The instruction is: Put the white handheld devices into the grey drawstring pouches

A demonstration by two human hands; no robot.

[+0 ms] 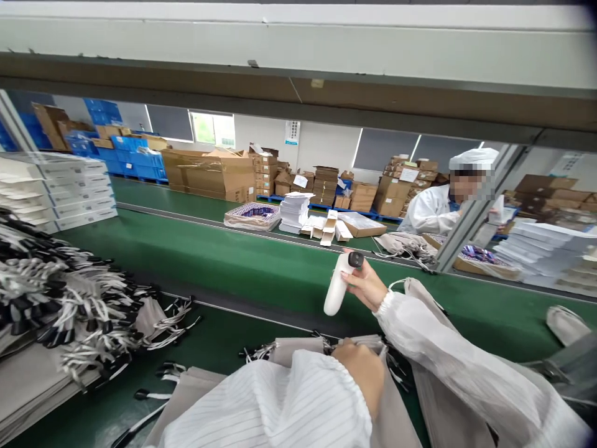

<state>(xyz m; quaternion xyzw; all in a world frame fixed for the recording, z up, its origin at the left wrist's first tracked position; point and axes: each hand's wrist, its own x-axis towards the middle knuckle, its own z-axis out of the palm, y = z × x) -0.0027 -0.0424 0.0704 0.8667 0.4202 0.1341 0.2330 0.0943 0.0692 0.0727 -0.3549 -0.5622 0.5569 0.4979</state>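
My right hand (368, 286) is closed round a white handheld device (336, 289) with a rounded lower end and a black cap at the top. It is held tilted above the green belt. Lower down, my left hand (361, 373) is curled at the mouth of a grey drawstring bag (394, 410), with its fingertips hidden behind the knuckles. More grey drawstring bags (200, 379) with white cords and black cord ends lie under and beside my left sleeve. Another such bag (443, 386) lies under my right forearm.
A thick pile of drawstring bags (84, 305) rises at left, below stacked white boxes (79, 193). Beyond the green belt (224, 255) are a shallow tray (252, 216), white cartons and paper stacks. A co-worker (433, 208) sits across, behind a metal post (476, 211). A shelf (298, 50) crosses overhead.
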